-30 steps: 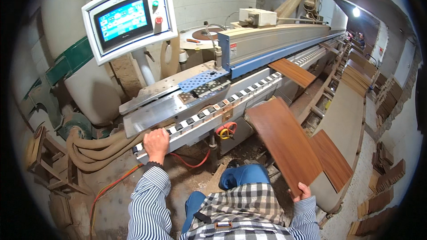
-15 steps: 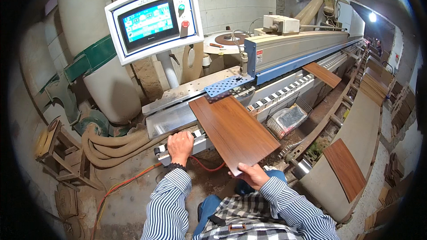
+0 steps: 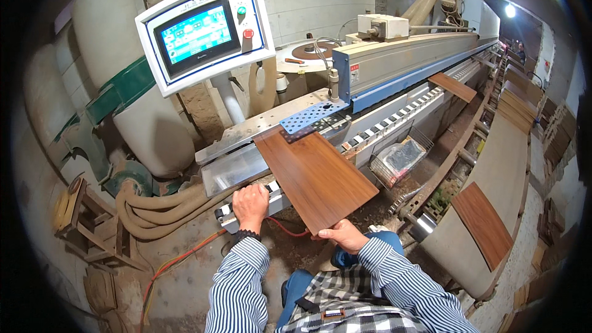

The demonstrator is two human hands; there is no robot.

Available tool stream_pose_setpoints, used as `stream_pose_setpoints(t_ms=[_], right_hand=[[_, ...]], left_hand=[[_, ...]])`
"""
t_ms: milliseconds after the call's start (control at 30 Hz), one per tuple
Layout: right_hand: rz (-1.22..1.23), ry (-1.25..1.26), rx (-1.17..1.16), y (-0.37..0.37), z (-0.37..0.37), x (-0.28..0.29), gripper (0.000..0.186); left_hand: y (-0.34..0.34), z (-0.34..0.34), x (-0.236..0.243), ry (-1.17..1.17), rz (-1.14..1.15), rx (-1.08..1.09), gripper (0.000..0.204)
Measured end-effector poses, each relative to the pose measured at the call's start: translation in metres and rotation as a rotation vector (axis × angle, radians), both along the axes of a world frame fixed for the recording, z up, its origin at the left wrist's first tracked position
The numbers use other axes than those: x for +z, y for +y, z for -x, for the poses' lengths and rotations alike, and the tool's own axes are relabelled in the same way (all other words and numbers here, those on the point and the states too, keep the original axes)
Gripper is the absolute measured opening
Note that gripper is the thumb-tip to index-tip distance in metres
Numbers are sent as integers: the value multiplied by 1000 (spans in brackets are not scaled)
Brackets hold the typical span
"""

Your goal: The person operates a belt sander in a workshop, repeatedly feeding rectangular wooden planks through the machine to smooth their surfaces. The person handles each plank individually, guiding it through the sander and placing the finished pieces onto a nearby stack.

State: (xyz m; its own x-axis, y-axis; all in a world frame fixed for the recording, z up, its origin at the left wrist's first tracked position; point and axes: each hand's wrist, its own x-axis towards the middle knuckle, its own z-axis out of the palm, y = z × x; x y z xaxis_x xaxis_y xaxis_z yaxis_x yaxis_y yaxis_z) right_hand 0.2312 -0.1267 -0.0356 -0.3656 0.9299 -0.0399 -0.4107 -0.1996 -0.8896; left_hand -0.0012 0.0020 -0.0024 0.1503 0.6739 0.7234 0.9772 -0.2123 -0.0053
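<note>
My left hand (image 3: 250, 205) is closed round the near end of the machine's white-padded feed rail (image 3: 277, 192). My right hand (image 3: 341, 235) pinches the near corner of a brown wood-grain board (image 3: 317, 185), thumb on top. The board lies across the rail and metal infeed bed (image 3: 227, 174), its far edge reaching the perforated blue plate (image 3: 313, 113). Farther along the machine sits a second, narrower board (image 3: 452, 87).
A control panel (image 3: 205, 32) stands back left. At right a conveyor belt (image 3: 468, 268) carries another board (image 3: 484, 224) and stacked panels (image 3: 518, 108). A wire basket (image 3: 401, 159), hoses (image 3: 160, 219), a wooden stool (image 3: 97, 232) and a distant person (image 3: 521, 54) are visible.
My right hand has swung the board leftward from beside the conveyor onto the infeed bed, sliding it slightly farther left lately. My left hand still grips the rail. The view has shifted.
</note>
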Motion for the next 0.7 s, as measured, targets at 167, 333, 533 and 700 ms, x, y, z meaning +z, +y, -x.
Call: stream_pose_setpoints(t_ms=[167, 333, 533, 700], right_hand=[[-44, -35, -88, -7, 4, 0, 37], [-91, -27, -155, -9, 3, -3, 33], [-97, -53, -258, -7, -14, -8, 28], [-77, -33, -333, -4, -33, -8, 30]], left_hand=[[1, 0, -1, -2, 1, -3, 26], [-1, 0, 0, 4, 26, 11, 27], [-2, -2, 2, 4, 49, 17, 28], [-3, -2, 3, -19, 28, 7, 29]])
